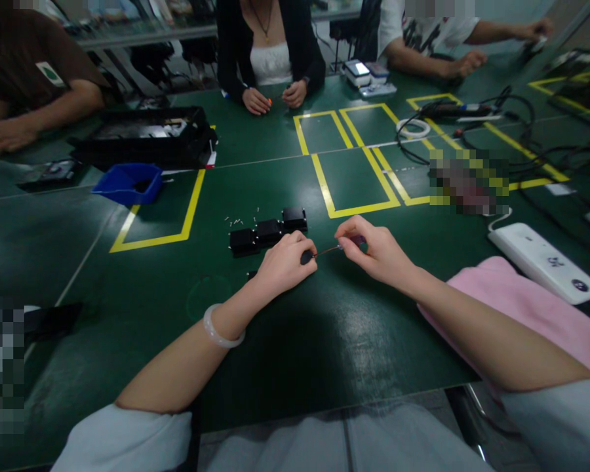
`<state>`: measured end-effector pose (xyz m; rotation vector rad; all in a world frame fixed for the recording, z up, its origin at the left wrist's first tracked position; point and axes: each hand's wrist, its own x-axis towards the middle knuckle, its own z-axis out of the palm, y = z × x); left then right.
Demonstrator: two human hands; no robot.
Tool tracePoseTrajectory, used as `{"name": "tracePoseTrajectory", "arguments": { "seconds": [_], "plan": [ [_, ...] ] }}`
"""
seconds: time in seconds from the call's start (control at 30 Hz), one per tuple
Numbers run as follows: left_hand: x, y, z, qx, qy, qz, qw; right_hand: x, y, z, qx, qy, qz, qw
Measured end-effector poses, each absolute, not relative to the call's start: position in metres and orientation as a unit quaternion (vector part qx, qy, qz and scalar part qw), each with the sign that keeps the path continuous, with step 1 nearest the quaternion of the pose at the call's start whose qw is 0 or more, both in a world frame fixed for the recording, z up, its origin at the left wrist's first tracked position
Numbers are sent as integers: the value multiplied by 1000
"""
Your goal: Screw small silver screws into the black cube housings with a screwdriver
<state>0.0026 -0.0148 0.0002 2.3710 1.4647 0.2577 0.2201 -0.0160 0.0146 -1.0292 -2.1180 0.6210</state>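
My left hand (pixel 284 262) is closed around a small black part (pixel 306 257) held just above the green table (pixel 142 295). My right hand (pixel 373 249) pinches a thin screwdriver (pixel 332 249) whose tip points left into that part. Just beyond my left hand, three small black boxes (pixel 268 233) lie in a slanted row. Several tiny silver screws (pixel 240 221) are scattered behind them. A pale bangle circles my left wrist.
A blue bin (pixel 128 183) and a black tray (pixel 147 137) sit at the left rear. Yellow tape rectangles (pixel 354 180) mark the table. A white power strip (pixel 541 261) and pink cloth (pixel 526 308) lie at right. Cables (pixel 496 124) and other people's hands line the far edge.
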Motion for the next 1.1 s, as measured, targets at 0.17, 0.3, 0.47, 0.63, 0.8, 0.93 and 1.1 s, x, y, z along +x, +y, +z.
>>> {"name": "tracePoseTrajectory", "arguments": {
  "seconds": [0.17,0.3,0.47,0.63,0.8,0.93,1.1],
  "plan": [
    [2,-15,0,836,514,93,171,220,-16,13,-392,-816,232,355],
    [2,-15,-1,835,515,95,170,220,-15,14,-398,-815,241,347],
    [3,-15,0,834,517,91,172,220,-16,13,-389,-816,238,356],
    [2,-15,-1,835,515,91,171,220,-16,13,-377,-820,234,360],
    [2,-15,-2,837,513,94,164,220,-16,15,-381,-813,262,354],
    [2,-15,-2,837,513,92,167,220,-16,14,-378,-814,263,354],
    [2,-15,-1,835,516,92,169,220,-15,12,-371,-816,255,362]
  ]
}}
